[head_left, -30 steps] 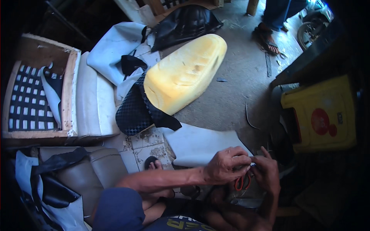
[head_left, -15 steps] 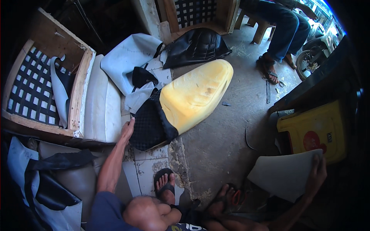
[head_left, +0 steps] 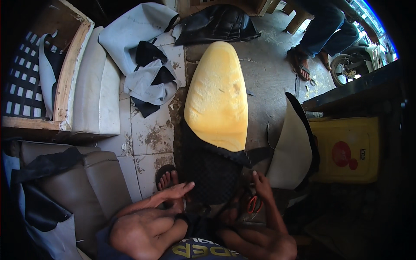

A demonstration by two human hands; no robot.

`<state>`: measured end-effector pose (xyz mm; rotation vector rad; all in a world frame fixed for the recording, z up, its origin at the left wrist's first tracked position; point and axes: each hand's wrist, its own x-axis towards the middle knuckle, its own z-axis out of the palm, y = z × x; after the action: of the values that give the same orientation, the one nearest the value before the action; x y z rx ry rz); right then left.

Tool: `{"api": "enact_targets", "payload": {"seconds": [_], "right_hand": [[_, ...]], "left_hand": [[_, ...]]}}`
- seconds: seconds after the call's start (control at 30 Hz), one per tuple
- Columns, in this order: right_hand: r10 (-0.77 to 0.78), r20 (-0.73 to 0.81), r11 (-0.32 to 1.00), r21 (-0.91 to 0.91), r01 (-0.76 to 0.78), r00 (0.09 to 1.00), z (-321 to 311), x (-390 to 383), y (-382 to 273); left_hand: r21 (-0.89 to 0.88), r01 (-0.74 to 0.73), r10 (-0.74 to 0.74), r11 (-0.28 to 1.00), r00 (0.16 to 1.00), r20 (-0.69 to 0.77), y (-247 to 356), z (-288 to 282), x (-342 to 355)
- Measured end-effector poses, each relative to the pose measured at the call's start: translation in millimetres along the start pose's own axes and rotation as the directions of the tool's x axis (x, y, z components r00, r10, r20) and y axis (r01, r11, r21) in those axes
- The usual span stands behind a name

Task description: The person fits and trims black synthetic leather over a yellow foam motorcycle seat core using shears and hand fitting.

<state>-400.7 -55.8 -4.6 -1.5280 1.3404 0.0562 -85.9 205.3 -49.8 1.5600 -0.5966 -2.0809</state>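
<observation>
Yellow foam (head_left: pixel 219 93), moulded in the long rounded shape of a motorcycle seat, lay on the concrete floor (head_left: pixel 268 78) just ahead of the person's knees, its narrow end pointing away. A black textured cover (head_left: pixel 210 171) wrapped the near end of the foam and spread toward the person. The left hand (head_left: pixel 175 193) rested at the cover's near left edge with its fingers (head_left: pixel 186 187) stretched out flat and together, gripping nothing. The right hand (head_left: pixel 261 185) touched the cover's near right corner, fingers loosely extended; whether it pinched the material I could not tell. Something red and orange (head_left: pixel 252 203) lay under the right wrist, too hidden to make out.

A bare foot in a sandal (head_left: pixel 166 178) sat just left of the cover on the worn floor tiles (head_left: pixel 147 134). Right of the foam, a curved pale sheet with a black edge (head_left: pixel 294 147) stood on the floor, near a yellow plastic container (head_left: pixel 346 149). Grey and black scraps of upholstery (head_left: pixel 147 73) lay in a heap to the left of the foam, beside a white cushion (head_left: pixel 97 86) and a wooden seat frame with webbing (head_left: pixel 30 73). A black seat cover (head_left: pixel 216 24) lay beyond the foam. Another person's legs and sandalled feet (head_left: pixel 310 56) showed at the upper right.
</observation>
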Motion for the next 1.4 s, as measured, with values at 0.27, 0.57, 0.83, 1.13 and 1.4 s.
{"api": "enact_targets", "payload": {"seconds": [0.27,0.57,0.83,1.13,1.4], "right_hand": [[0.074,-0.151,0.740,0.671,0.047,0.986,56,8,-55],[-0.159,-0.245,0.348,0.893,0.286,0.957,22,74,-89],[-0.189,-0.161,0.278,0.937,0.210,0.969,1,82,-109],[-0.136,-0.168,0.267,0.943,0.199,0.976,14,102,-88],[-0.055,-0.125,0.279,0.951,0.135,0.991,30,118,-89]], "left_hand": [[-0.559,-0.170,0.169,0.812,0.984,-0.053,60,-60,-7],[-0.728,-0.471,0.043,0.499,0.852,-0.522,90,-124,21],[-0.750,-0.479,0.157,0.456,0.873,-0.461,110,-132,35],[-0.774,-0.568,0.322,0.279,0.815,-0.482,106,-165,24],[-0.744,-0.605,0.200,0.283,0.796,-0.571,72,-166,51]]}}
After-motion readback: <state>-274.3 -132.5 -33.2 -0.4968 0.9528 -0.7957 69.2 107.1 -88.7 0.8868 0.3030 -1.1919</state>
